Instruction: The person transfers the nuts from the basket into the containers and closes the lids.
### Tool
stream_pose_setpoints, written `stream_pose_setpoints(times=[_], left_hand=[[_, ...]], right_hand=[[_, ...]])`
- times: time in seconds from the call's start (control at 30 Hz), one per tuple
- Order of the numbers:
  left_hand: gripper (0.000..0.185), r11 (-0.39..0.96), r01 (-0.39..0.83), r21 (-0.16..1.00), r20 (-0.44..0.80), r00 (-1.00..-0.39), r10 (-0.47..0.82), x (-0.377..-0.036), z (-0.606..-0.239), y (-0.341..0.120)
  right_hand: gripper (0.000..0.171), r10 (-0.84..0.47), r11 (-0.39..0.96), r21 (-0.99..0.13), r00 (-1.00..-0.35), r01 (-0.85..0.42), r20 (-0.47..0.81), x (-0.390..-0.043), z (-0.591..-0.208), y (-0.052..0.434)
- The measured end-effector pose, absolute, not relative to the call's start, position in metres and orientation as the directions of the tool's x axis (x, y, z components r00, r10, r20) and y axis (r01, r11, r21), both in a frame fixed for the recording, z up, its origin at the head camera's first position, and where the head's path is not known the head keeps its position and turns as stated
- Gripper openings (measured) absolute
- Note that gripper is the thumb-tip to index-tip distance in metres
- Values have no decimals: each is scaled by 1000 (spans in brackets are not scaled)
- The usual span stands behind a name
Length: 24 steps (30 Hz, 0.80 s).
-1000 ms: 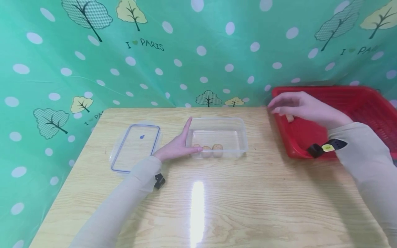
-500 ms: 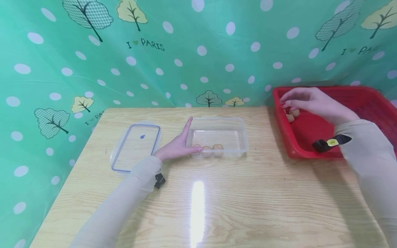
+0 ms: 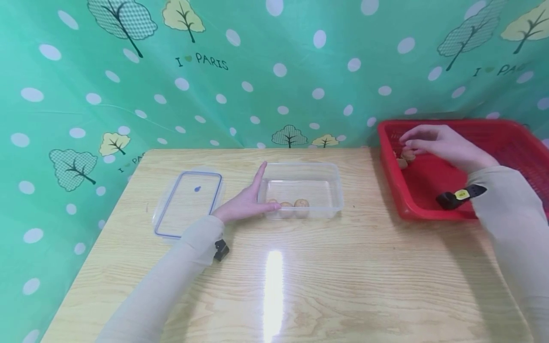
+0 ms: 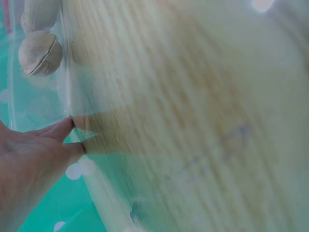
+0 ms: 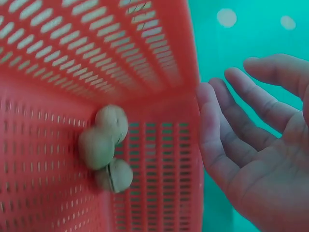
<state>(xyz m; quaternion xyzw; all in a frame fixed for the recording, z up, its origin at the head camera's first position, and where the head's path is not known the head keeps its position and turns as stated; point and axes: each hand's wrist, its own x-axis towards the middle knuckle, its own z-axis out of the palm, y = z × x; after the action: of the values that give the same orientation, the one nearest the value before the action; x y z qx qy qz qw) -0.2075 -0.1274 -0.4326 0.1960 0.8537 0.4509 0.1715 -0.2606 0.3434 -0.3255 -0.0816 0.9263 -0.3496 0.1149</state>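
My left hand (image 3: 245, 204) spans the left end of a clear plastic food container (image 3: 319, 190), its straight fingers touching the wall and its thumb lying at the front rim. Inside that container, several walnuts sit at the front left, one walnut (image 3: 301, 204) plainest; another walnut (image 4: 40, 54) shows its seam in the left wrist view. My right hand (image 3: 446, 145) hovers over the left part of a red plastic basket (image 3: 399, 190), fingers loosely bent and holding nothing. Below it, three walnuts cluster in the basket corner, the uppermost walnut (image 5: 112, 123) touching a middle walnut (image 5: 95, 149).
A clear lid with a blue seal (image 3: 188, 205) lies left of the container, near my left forearm. The wooden table (image 3: 334, 276) meets a green patterned cloth (image 3: 240, 71) at its back and left. The basket's raised rim stands at the right.
My right hand has moved rightward from over the basket's left rim to above its inside, uncovering more walnuts there. My left hand and the container stay put.
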Motion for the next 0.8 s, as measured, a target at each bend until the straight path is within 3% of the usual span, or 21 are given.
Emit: stream_pose_setpoints(times=[0.37, 0.8], left_hand=[[117, 519, 178, 836, -118, -866, 487, -207, -431, -127], [117, 525, 181, 832, -117, -867, 484, -207, -431, -127]], right_hand=[[55, -168, 741, -671, -963, 18, -211, -269, -340, 377], [52, -172, 710, -704, -964, 23, -204, -276, -354, 409]])
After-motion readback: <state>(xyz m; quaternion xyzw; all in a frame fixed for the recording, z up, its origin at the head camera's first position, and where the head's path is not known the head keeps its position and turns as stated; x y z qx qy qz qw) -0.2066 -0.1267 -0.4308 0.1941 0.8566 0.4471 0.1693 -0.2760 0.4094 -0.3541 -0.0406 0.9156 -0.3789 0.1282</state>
